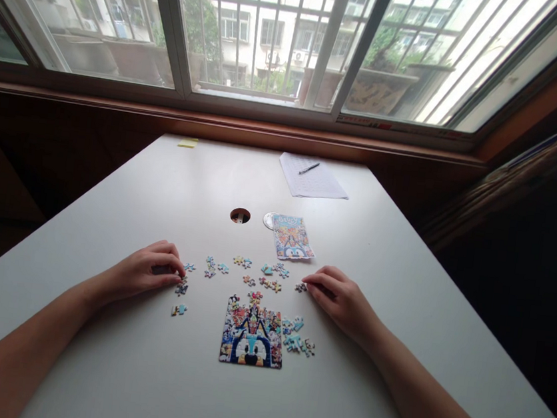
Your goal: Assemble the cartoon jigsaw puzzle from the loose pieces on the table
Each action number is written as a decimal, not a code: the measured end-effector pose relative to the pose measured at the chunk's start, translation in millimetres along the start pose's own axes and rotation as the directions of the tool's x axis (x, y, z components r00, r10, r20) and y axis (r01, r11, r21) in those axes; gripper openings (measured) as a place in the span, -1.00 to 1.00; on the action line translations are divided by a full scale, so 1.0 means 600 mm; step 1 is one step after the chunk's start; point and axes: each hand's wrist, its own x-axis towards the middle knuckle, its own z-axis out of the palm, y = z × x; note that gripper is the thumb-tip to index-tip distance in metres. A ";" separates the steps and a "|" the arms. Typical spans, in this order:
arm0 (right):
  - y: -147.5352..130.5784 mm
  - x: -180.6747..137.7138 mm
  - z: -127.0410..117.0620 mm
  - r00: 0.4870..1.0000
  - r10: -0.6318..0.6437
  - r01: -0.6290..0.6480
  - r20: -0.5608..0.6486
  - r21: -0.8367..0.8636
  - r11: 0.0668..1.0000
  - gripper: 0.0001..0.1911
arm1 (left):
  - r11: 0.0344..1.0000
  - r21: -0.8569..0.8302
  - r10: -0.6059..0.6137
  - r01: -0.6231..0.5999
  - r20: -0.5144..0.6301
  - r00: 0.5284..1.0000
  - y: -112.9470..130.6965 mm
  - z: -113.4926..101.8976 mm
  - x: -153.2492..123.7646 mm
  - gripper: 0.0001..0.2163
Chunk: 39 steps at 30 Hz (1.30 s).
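A partly joined jigsaw (pixel 252 337) with a cartoon picture lies on the white table (pixel 140 368) in front of me. Several loose pieces (pixel 261 274) are scattered in a row behind it, and a few joined blue pieces (pixel 297 337) sit at its right edge. My left hand (pixel 148 269) rests on the table, fingers curled and pinched at a piece beside a small cluster (pixel 182 286). My right hand (pixel 336 297) lies palm down, fingertips touching a loose piece (pixel 300 287). A printed reference picture (pixel 292 237) lies further back.
A round cable hole (pixel 240 215) opens in the table behind the pieces, with a round disc (pixel 268 219) beside it. At the far edge lie a paper sheet (pixel 312 176) with a pen (pixel 308 168) and a yellow sticky note (pixel 187 142). A barred window spans the back.
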 end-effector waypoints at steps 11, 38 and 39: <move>-0.059 0.023 0.020 0.984 -0.176 0.180 0.039 -0.240 0.954 -0.79 | 0.999 -0.042 -0.029 0.029 -0.004 1.000 -0.004 0.001 -0.006 -0.84; -0.117 0.053 0.057 0.995 0.073 -0.053 0.070 -0.255 0.965 -0.80 | 0.818 0.418 0.435 -0.395 -0.001 0.901 0.157 0.096 0.024 -0.62; -0.117 0.052 0.060 0.995 0.074 -0.052 0.074 -0.257 0.965 -0.80 | 0.814 0.416 0.444 -0.406 0.005 0.896 0.155 0.096 0.024 -0.61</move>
